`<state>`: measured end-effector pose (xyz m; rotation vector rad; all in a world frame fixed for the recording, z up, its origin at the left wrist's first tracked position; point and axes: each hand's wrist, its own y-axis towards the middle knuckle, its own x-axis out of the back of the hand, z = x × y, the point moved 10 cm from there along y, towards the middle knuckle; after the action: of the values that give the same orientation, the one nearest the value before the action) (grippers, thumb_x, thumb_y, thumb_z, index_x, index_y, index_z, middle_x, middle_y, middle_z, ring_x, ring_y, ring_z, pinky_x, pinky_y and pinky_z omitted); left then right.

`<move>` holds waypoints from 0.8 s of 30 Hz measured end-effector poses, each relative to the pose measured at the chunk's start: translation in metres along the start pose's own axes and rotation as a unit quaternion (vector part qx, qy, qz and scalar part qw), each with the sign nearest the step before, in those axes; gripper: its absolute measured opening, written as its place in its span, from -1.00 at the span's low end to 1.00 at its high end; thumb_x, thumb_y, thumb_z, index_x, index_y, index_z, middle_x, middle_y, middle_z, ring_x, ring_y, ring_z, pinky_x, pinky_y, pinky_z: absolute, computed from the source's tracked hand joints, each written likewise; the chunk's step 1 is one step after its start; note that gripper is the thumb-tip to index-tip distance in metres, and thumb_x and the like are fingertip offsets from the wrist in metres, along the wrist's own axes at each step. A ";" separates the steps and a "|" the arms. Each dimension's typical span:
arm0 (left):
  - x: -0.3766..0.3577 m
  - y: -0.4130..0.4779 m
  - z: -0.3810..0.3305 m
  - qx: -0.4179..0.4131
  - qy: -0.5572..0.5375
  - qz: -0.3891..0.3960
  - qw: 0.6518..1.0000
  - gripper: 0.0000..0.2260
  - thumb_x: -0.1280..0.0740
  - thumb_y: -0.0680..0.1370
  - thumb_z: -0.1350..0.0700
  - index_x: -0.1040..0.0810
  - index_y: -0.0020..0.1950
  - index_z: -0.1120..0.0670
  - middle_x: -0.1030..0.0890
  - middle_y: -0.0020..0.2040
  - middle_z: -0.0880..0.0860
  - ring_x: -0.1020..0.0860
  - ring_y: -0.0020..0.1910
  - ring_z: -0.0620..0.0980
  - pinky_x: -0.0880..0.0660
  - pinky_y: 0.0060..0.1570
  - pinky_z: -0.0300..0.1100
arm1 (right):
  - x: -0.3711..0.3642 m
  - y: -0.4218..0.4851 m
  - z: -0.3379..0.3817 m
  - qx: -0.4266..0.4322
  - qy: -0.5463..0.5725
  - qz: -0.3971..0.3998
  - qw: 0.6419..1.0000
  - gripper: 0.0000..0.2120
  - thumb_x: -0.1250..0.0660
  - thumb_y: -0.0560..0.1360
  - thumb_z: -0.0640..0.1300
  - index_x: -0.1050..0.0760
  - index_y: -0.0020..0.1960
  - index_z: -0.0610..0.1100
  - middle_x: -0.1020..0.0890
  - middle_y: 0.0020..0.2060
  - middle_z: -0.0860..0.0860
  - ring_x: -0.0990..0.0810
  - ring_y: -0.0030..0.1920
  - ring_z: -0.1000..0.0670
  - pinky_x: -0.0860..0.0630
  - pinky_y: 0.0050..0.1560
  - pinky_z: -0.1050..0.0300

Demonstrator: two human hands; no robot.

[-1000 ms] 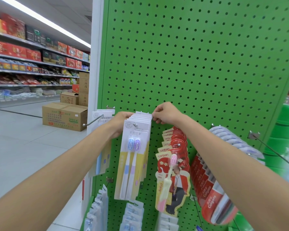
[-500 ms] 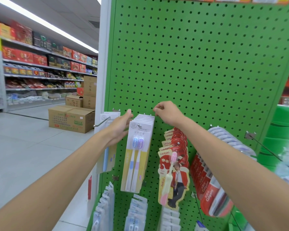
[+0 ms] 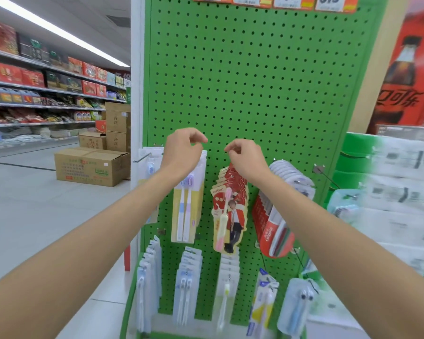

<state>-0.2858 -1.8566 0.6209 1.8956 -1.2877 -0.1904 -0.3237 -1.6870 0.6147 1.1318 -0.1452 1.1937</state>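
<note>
You faced a red toothbrush pack (image 3: pixel 271 234) on the green pegboard (image 3: pixel 255 81) that read "Colgate" in white near its lower end. The red-and-yellow toothbrush card (image 3: pixel 227 211) just left of it carried "canban" near its top; the Chinese print beneath was too blurred to read. At the board's top edge an orange price tag (image 3: pixel 333 2) showed "6.9", and a second price tag (image 3: pixel 288 1) beside it was cut off, ending in ".5". The red bottle poster (image 3: pixel 402 101) at far right bore Coca-Cola's Chinese script. Print on the cardboard boxes (image 3: pixel 91 165) was too small.
</note>
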 end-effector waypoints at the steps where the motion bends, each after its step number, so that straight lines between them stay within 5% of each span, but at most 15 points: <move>1: -0.005 -0.006 -0.005 -0.003 -0.004 0.002 1.000 -0.73 -0.23 0.54 0.37 -0.64 -0.04 0.05 -0.62 -0.04 -0.04 -0.55 -0.04 -0.11 -0.49 0.02 -0.26 | 0.007 -0.006 -0.005 -0.006 -0.003 -0.006 1.000 -0.75 -0.18 0.60 -0.28 -0.59 0.14 -0.14 -0.60 -0.10 0.04 -0.65 -0.02 -0.13 -0.62 -0.07 0.06; 4: -0.032 -0.021 -0.007 0.020 -0.020 0.043 0.999 -0.75 -0.25 0.55 0.36 -0.62 -0.05 0.05 -0.64 -0.01 0.00 -0.58 0.00 -0.09 -0.48 0.03 -0.25 | 0.019 -0.021 -0.021 -0.030 -0.012 0.003 0.999 -0.76 -0.19 0.60 -0.28 -0.60 0.11 -0.13 -0.64 -0.01 0.00 -0.66 -0.05 -0.11 -0.64 -0.07 0.01; 7: -0.057 -0.032 0.004 0.060 -0.018 0.072 0.995 -0.76 -0.23 0.58 0.36 -0.63 0.05 0.10 -0.64 0.10 0.06 -0.58 0.10 -0.02 -0.48 0.14 -0.18 | 0.015 -0.033 -0.031 -0.025 -0.020 0.029 0.999 -0.78 -0.22 0.58 -0.29 -0.62 0.10 -0.15 -0.64 0.02 -0.03 -0.62 -0.15 -0.01 -0.58 -0.18 0.17; 11: -0.079 -0.039 0.018 0.082 0.010 0.087 0.993 -0.76 -0.23 0.61 0.33 -0.60 0.21 0.18 -0.62 0.20 0.11 -0.56 0.18 0.02 -0.43 0.11 -0.24 | 0.001 -0.037 -0.040 -0.018 -0.014 0.052 0.998 -0.82 -0.31 0.55 -0.26 -0.62 0.11 -0.15 -0.65 -0.01 -0.01 -0.57 -0.04 0.07 -0.53 0.02 0.21; 16: -0.091 -0.038 0.031 0.123 -0.035 0.094 0.987 -0.73 -0.20 0.60 0.39 -0.62 0.16 0.17 -0.63 0.16 0.09 -0.59 0.11 0.00 -0.51 0.08 -0.18 | -0.007 -0.034 -0.045 -0.017 -0.022 0.049 0.998 -0.88 -0.35 0.53 -0.23 -0.59 0.05 -0.14 -0.63 -0.14 0.02 -0.57 -0.15 0.07 -0.43 -0.26 0.34; 21: -0.093 -0.038 0.033 0.128 -0.102 0.088 0.983 -0.76 -0.26 0.59 0.36 -0.59 0.00 0.04 -0.64 0.06 0.04 -0.62 0.06 0.01 -0.57 0.15 -0.02 | 0.000 -0.033 -0.050 -0.041 -0.002 0.042 0.998 -0.89 -0.27 0.59 -0.24 -0.55 -0.04 -0.13 -0.60 -0.20 0.02 -0.59 -0.18 0.01 -0.55 -0.22 0.19; 24: -0.093 -0.038 0.026 0.115 -0.108 0.088 0.984 -0.82 -0.30 0.59 0.30 -0.60 0.08 0.05 -0.63 0.09 0.02 -0.59 0.09 -0.02 -0.55 0.18 -0.04 | 0.007 -0.035 -0.049 -0.049 -0.007 0.036 0.998 -0.88 -0.22 0.62 -0.24 -0.52 -0.05 -0.13 -0.55 -0.24 0.05 -0.55 -0.24 0.04 -0.49 -0.29 0.23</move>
<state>-0.3161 -1.7877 0.5489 1.9798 -1.6782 -0.1634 -0.3151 -1.6432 0.5741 1.0574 -0.2541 1.2296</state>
